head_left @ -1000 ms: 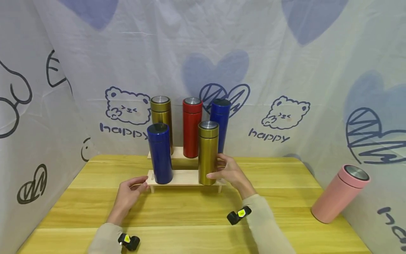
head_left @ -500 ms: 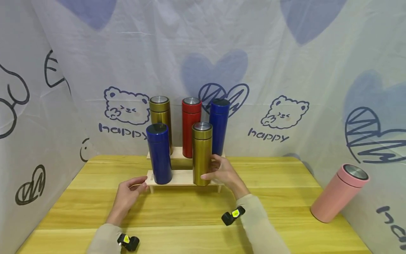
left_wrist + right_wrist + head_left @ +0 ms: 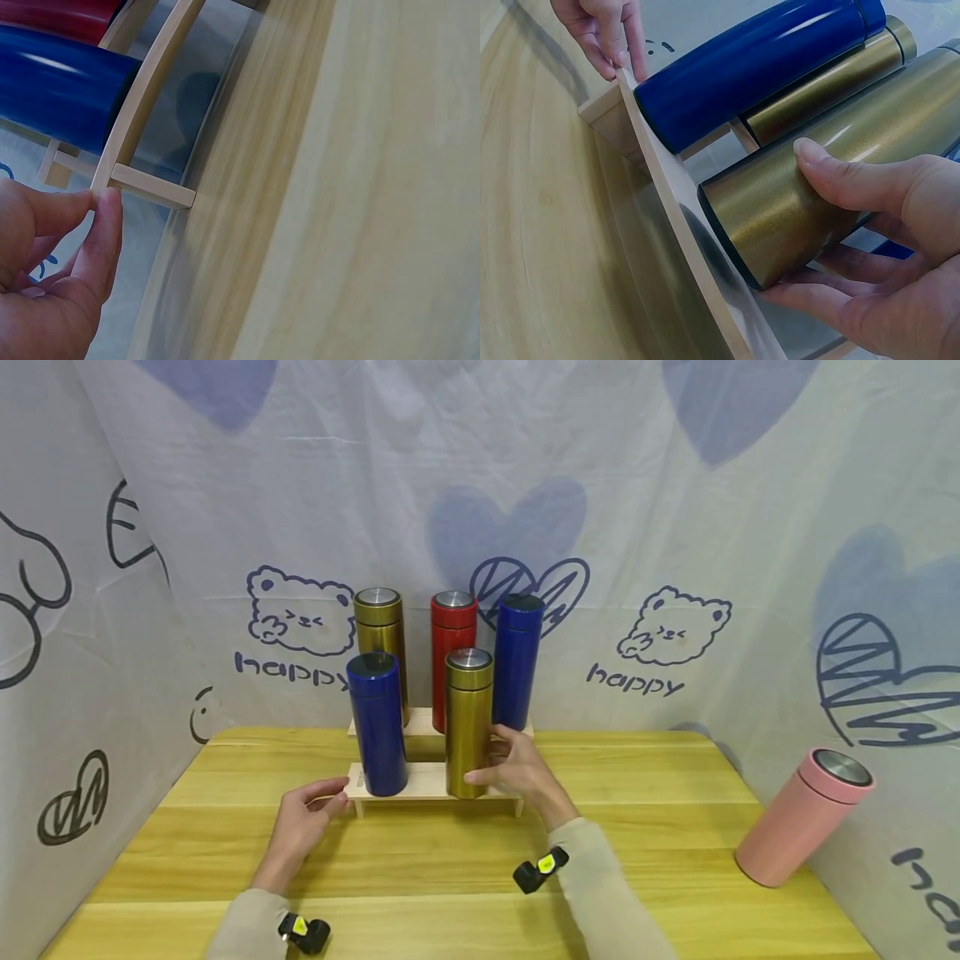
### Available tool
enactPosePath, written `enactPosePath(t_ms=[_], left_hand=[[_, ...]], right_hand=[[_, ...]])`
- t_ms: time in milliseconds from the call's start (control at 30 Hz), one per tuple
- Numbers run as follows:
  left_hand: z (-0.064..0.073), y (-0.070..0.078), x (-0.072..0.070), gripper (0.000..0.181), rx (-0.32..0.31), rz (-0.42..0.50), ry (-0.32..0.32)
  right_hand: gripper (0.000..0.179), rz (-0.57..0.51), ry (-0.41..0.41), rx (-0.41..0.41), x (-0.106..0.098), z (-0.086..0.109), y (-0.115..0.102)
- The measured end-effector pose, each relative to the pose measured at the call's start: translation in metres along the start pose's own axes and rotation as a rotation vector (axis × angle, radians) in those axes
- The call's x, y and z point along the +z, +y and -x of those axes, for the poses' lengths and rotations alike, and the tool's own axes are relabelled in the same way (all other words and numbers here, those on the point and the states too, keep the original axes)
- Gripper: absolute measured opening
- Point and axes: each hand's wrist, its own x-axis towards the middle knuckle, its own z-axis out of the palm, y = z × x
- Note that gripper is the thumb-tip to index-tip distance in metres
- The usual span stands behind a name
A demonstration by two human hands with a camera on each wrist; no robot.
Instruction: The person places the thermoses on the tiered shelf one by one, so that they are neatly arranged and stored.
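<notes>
On the front step of a two-level wooden stand (image 3: 426, 782), a gold thermos (image 3: 468, 718) stands upright. My right hand (image 3: 521, 772) holds it low, thumb on the near side and fingers curled behind; in the right wrist view its base is at the front board. Left of it, a blue thermos (image 3: 377, 727) stands apart on the same step. My left hand (image 3: 300, 822) pinches the stand's left end between thumb and fingertips, as the left wrist view shows at the board's corner (image 3: 105, 176).
Behind, on the upper step, stand a second gold thermos (image 3: 380, 618), a red thermos (image 3: 453, 631) and another blue thermos (image 3: 517, 652). A pink thermos (image 3: 802, 822) is at the table's right side. A printed cloth (image 3: 637, 527) hangs behind the wooden table (image 3: 420, 877).
My right hand has moved the front gold thermos leftward along the front step, nearer the blue one; it now partly covers the red thermos. My left hand stays at the stand's end.
</notes>
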Motion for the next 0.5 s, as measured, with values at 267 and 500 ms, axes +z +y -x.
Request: enactPosePath(t_ms=[267,500], left_hand=[[0.0,0.0,0.0,0.034,0.002,-0.003,0.001],[0.0,0.0,0.0,0.034,0.005,0.0,0.002]], right_hand=[[0.09,0.01,0.003,0.002,0.006,-0.004,0.001],[0.091,0.002,0.002,0.002,0.012,-0.005,0.002]])
